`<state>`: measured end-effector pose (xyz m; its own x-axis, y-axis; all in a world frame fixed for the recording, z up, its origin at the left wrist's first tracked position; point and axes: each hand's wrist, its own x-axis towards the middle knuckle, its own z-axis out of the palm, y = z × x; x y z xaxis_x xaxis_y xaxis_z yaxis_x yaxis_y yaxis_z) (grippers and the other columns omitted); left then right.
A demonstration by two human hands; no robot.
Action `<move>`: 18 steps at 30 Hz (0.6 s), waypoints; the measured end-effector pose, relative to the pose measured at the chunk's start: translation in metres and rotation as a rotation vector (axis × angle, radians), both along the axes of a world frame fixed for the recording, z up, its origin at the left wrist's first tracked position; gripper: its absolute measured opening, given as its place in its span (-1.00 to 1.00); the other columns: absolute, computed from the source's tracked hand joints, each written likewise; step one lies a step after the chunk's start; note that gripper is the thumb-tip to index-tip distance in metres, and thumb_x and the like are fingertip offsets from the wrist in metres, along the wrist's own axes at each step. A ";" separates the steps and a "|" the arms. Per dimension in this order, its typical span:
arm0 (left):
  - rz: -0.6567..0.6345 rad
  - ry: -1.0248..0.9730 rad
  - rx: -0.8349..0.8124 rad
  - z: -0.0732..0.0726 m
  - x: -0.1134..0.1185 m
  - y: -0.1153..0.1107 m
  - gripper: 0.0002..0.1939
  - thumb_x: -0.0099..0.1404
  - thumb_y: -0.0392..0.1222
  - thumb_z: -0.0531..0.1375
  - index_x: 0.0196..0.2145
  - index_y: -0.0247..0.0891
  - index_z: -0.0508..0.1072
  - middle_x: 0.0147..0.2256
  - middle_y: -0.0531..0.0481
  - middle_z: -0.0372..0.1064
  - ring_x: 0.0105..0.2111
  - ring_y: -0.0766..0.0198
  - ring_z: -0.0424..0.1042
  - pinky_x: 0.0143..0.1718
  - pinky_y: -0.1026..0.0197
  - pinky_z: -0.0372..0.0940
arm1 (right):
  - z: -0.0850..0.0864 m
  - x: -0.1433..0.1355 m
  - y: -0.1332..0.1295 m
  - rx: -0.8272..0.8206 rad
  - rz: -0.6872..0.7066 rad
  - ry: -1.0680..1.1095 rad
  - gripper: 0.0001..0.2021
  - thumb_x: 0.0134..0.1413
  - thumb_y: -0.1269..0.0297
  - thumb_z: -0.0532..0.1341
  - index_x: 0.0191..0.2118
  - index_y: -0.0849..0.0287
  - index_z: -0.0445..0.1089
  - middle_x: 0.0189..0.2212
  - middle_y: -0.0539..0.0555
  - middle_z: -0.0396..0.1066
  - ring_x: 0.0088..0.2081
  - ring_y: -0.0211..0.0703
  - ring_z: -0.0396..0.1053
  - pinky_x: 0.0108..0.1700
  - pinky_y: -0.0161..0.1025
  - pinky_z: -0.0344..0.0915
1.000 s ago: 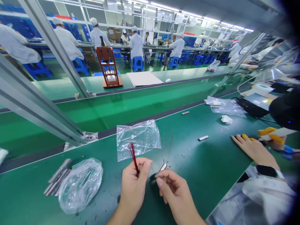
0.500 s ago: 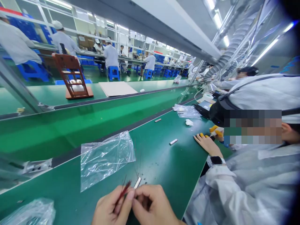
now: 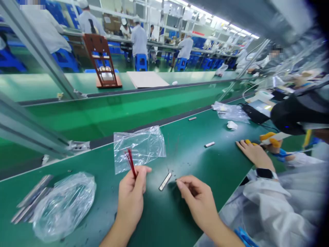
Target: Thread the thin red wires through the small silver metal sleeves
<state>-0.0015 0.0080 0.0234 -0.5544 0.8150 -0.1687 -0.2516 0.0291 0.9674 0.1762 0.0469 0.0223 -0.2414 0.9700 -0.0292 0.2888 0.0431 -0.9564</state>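
Note:
A bundle of thin red wires (image 3: 131, 163) sticks up out of my left hand (image 3: 133, 190), whose thumb and fingers close round its lower end. Between my hands a short white strip with dark edges (image 3: 165, 181) lies on the green bench, touched by neither hand. My right hand (image 3: 196, 195) is just right of this strip, with thumb and index finger pinched together. A tiny dark speck shows at those fingertips; I cannot make out what it is. Small dark bits lie beside the strip's far end.
Beyond my hands lies a clear plastic bag (image 3: 140, 147). At left are a crumpled plastic bag (image 3: 65, 206) and metallic bars (image 3: 33, 199). Another white strip (image 3: 209, 144) lies toward a co-worker's hand (image 3: 253, 154) at right. A metal post (image 3: 43, 44) rises at left.
My hands were together round the wires, near the white strip; now they are apart, with the wires upright in my left hand. The view has turned, so the bench things appear further right.

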 end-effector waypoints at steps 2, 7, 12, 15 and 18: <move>0.022 -0.190 -0.009 0.000 -0.003 0.004 -0.61 0.23 0.14 0.29 -0.41 -0.30 0.48 -0.68 0.25 -0.10 -0.69 0.46 -0.12 -0.67 0.38 -0.11 | -0.005 0.006 0.004 0.046 0.029 -0.059 -0.73 0.18 0.12 0.25 -0.40 0.21 0.51 -0.64 -0.05 0.25 -0.60 -0.27 0.18 -0.54 -0.33 0.14; 0.053 -0.352 -0.035 0.008 -0.006 0.010 -0.67 0.23 0.04 0.31 -0.42 -0.31 0.45 -0.67 0.27 -0.11 -0.68 0.48 -0.17 -0.66 0.38 -0.13 | -0.010 0.005 0.008 0.140 0.132 -0.143 -0.78 0.27 0.19 0.20 -0.34 0.19 0.47 -0.61 -0.05 0.30 -0.58 -0.26 0.24 -0.52 -0.33 0.19; 0.058 -0.383 -0.037 0.011 -0.007 0.009 -0.71 0.26 0.00 0.28 -0.42 -0.30 0.44 -0.67 0.26 -0.10 -0.68 0.48 -0.17 -0.67 0.38 -0.13 | -0.010 0.000 0.009 0.165 0.173 -0.206 -0.78 0.30 0.20 0.17 -0.34 0.17 0.45 -0.61 -0.05 0.30 -0.59 -0.26 0.25 -0.53 -0.33 0.20; 0.054 -0.387 -0.046 0.011 -0.007 0.009 -0.72 0.27 -0.01 0.28 -0.42 -0.30 0.44 -0.67 0.26 -0.11 -0.69 0.48 -0.17 -0.67 0.38 -0.13 | -0.011 0.001 0.010 0.153 0.166 -0.224 -0.78 0.30 0.19 0.17 -0.34 0.16 0.44 -0.61 -0.05 0.29 -0.60 -0.26 0.24 -0.54 -0.32 0.20; 0.057 -0.396 -0.049 0.012 -0.008 0.010 -0.72 0.28 -0.02 0.27 -0.42 -0.30 0.45 -0.67 0.26 -0.11 -0.69 0.48 -0.17 -0.67 0.38 -0.12 | -0.012 0.002 0.009 0.151 0.169 -0.223 -0.79 0.31 0.20 0.17 -0.34 0.15 0.43 -0.61 -0.05 0.29 -0.60 -0.26 0.24 -0.54 -0.32 0.20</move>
